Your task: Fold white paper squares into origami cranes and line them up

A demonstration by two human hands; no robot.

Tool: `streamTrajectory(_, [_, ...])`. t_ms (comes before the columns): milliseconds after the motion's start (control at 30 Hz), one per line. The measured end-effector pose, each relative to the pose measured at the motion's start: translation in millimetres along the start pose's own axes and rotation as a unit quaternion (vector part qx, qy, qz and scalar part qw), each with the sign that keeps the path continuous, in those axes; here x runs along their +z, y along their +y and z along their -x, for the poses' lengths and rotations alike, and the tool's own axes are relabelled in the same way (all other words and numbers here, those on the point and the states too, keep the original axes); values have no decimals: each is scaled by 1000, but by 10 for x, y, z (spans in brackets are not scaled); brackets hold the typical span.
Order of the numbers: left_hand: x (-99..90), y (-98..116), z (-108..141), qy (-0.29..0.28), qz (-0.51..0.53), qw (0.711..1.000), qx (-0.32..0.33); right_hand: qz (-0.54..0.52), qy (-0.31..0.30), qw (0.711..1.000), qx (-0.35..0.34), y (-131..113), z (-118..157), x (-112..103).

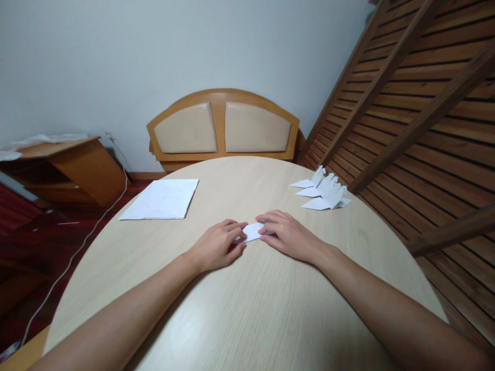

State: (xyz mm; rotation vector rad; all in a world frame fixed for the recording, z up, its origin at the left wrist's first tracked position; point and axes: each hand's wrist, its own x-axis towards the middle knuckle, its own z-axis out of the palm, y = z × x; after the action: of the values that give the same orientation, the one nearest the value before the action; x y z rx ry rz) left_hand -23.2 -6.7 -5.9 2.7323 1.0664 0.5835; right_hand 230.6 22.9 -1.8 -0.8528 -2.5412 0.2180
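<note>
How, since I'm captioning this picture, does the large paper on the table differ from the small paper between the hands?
The large paper covers far more of the table than the small paper. The large paper lies untouched; the small paper has the left hand and right hand at its ends. The large paper's outline shows whole, while the small paper's ends are partly hidden by the hands. Both are white.

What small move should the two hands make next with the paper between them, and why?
Perhaps the right hand should press along the small paper while the left hand steadies it: the paper looks folded, and both hands already touch it, one at each end.
</note>
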Motion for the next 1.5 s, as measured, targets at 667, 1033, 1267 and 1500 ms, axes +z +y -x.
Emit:
streamTrajectory(667, [-67,63,-7,-38,44,996,73,-1,50,984,169,-11,-17,96])
streamTrajectory(1033, [-66,83,-17,-59,63,992,91,-97,71,970,213,66,-8,193])
streamTrajectory(1267, [-66,77,-15,-45,72,992,93,-133,44,968,209,102,-28,146])
streamTrajectory(1500, [11,71,-37,24,61,998,-11,-123,36,973,190,112,-33,132])
